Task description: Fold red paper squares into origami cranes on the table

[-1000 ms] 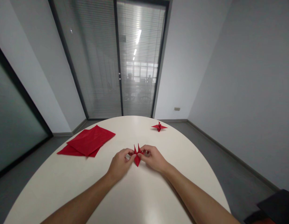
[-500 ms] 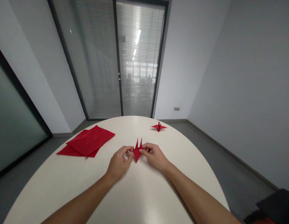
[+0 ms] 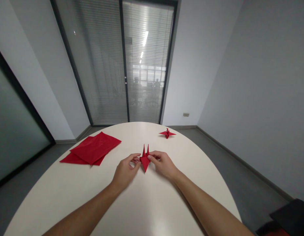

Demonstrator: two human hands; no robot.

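Between my hands is a red folded paper crane (image 3: 145, 162), with two thin points standing up and a broad triangular flap pointing down towards me. My right hand (image 3: 162, 164) pinches its right side between thumb and fingers. On the other side, my left hand (image 3: 126, 168) has its thumb and fingertips closed at the paper's left edge. A finished red paper crane (image 3: 167, 133) with spread wings stands farther back, to the right. Flat red paper sheets (image 3: 95, 149) lie overlapping on the left.
Everything rests on a round white table (image 3: 132, 206). Beyond its far edge stands a glass partition with blinds (image 3: 147, 91). A dark object (image 3: 292, 216), partly cut off, is at the lower right beside the table.
The folded paper has turned slightly in my fingers, its lower tip shifting a little right and towards me. My right thumb sits slightly higher on it.
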